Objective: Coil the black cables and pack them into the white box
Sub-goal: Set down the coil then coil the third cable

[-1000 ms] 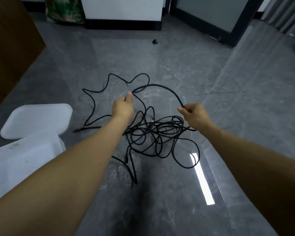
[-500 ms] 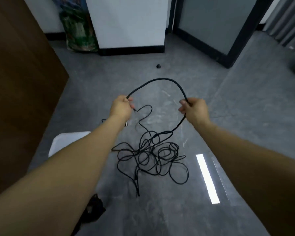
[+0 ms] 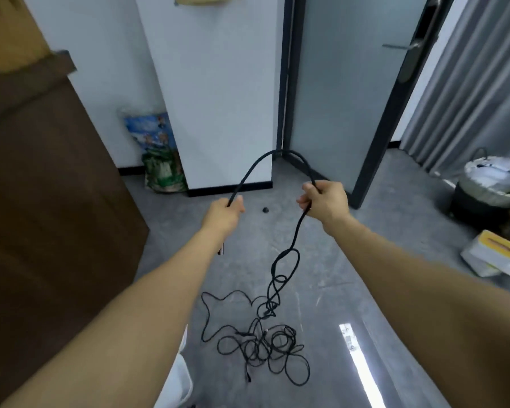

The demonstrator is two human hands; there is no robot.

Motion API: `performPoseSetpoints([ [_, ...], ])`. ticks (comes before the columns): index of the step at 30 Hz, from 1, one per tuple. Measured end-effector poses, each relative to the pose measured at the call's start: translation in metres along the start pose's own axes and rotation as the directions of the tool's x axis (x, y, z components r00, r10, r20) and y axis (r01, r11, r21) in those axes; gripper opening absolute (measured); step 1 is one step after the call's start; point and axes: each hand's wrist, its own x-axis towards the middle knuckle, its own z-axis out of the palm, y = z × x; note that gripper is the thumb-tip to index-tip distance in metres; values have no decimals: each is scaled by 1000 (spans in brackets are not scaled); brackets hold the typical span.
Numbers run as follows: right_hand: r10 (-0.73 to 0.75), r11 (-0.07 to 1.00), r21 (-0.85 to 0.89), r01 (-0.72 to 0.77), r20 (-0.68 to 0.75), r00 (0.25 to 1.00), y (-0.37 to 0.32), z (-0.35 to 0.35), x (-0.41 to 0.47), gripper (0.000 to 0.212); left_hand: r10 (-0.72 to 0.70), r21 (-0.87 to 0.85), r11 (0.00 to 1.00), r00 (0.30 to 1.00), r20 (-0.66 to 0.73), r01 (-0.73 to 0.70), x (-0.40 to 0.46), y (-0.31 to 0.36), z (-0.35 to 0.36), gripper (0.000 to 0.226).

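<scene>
Where hands (image 3: 223, 214) grip cable (image 3: 280, 156) — door (image 3: 336, 92) beyond.

I can read no text, label, brand or number anywhere in my view. The blue and green printed plastic bag (image 3: 156, 151) leaning against the white wall carries a picture, but any lettering is too blurred. The white and yellow cardboard box (image 3: 495, 254) shows none either.
</scene>
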Motion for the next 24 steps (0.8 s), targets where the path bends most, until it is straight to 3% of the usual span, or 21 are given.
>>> performPoseSetpoints([
  [4, 35, 986, 166, -34, -3, 999, -86, -22, -11, 25, 78, 91, 992, 996, 48, -82, -21, 70, -25, 26],
  [7, 25, 967, 253, -26, 4, 1000, -139, -34, -19, 27, 150, 112, 981, 986, 74, -158, -33, 119, -40, 35],
  [12, -38, 966, 257, 30, 28, 999, -208, -47, -35, 26, 148, -179, 975, 985, 91, -130, -50, 192, -71, 45],
  [16, -126, 976, 178, 122, 11, 992, -255, -58, -47, 30, 221, -360, 913, 974, 42, -192, -67, 234, -104, 32],
  [19, -190, 978, 86, 190, -6, 982, -284, -67, -49, 31, 271, -391, 881, 962, -47, -267, -72, 257, -127, 30],
  [24, -306, 937, -182, 297, -21, 952, -299, -83, -46, 27, 82, -522, 830, 969, -232, -195, -68, 274, -158, 27],
])
